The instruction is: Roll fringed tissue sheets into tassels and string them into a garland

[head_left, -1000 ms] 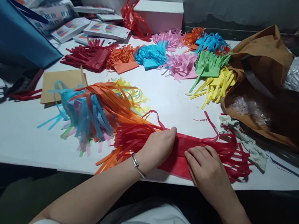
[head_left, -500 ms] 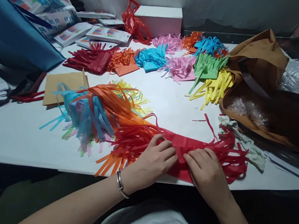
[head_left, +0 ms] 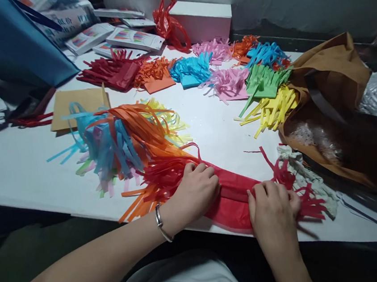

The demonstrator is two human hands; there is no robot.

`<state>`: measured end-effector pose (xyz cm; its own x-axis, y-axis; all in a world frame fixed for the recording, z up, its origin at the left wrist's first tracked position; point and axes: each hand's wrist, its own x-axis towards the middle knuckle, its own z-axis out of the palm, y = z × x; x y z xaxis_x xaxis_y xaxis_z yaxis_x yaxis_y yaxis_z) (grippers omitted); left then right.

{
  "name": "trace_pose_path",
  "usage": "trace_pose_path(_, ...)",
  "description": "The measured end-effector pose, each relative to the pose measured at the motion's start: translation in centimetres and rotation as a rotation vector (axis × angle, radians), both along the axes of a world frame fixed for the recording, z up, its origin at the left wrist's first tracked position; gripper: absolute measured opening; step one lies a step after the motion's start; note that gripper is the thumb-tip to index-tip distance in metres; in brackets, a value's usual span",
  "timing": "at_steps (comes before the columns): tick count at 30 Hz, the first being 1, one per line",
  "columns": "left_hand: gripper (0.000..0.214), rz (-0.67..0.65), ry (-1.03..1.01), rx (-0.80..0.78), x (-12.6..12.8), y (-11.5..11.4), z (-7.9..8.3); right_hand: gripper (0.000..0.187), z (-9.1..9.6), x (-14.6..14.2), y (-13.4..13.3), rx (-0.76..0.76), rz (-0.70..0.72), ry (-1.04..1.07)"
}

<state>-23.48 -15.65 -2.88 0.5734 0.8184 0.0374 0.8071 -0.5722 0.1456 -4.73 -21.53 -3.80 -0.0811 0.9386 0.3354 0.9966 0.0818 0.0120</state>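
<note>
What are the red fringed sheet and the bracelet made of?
The red fringed sheet looks like thin, smooth tissue paper, because it creases and its strips curl; thin plastic is possible. The bracelet seems to be polished metal: it's silvery and shiny.

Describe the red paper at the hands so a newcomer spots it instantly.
Find the near edge of the white table. There the left hand and right hand touch the fringed red paper. Unlike the dark red bundle farther back, it is brighter and has both hands on it.
</note>
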Motion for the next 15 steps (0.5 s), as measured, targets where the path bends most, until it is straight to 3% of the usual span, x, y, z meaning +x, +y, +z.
trace_pose_path(2,0.027,-0.006,-0.006,-0.011,0.1,0.3,-0.2,0.01,0.2,-0.3,0.0,0.042,0.092,0.064)
trace_pose_path(6,0.023,0.001,-0.007,-0.017,-0.1,0.3,-0.1,0.015,-0.3,-0.6,-0.2,0.001,0.41,0.192)
trace_pose_path(9,0.02,-0.033,-0.093,0.061,-0.7,-0.2,0.2,0.015,-0.7,-0.6,-0.1,0.04,0.438,0.234)
trace_pose_path(13,0.009,-0.264,-0.184,0.16,-1.2,-0.9,0.1,0.012,-0.5,-1.1,0.1,0.074,0.441,0.316)
trace_pose_path(15,0.016,-0.31,-0.194,0.165,-1.4,-0.9,-0.1,0.017,-0.5,-1.3,0.0,0.039,0.458,0.263)
